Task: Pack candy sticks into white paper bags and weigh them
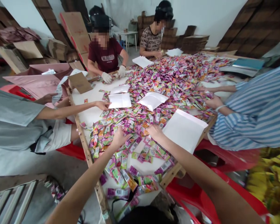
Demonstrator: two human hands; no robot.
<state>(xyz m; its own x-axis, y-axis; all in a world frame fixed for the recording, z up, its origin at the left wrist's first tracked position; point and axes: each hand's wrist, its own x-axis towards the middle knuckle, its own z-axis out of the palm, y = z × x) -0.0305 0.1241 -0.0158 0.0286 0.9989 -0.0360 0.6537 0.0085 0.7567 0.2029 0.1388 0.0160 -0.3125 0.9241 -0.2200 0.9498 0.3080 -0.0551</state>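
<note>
Small purple, green and orange sachets (127, 118) lie in a wide loose heap over the white tabletop. My left hand (119, 137) is low among them, thumb stretched out to the right and apart from the fingers, with nothing visibly held. To its right, my right hand (155, 132) reaches into the same heap with fingers loosely bent. Its fingertips touch an orange sachet (145, 128) but do not visibly grip it. Beside my right forearm lies a large flat white mailer envelope (184, 129). Farther in, a filled white mailer (153, 100) rests on the sachets.
A co-worker's hand (102, 105) at left touches a white envelope (120, 100). Another person in striped sleeves (249, 109) handles sachets at right. Two people sit across. Wooden edging (86, 146) borders the table; red stools (200, 196) stand beside it. A brown cardboard piece (80, 82) lies at left.
</note>
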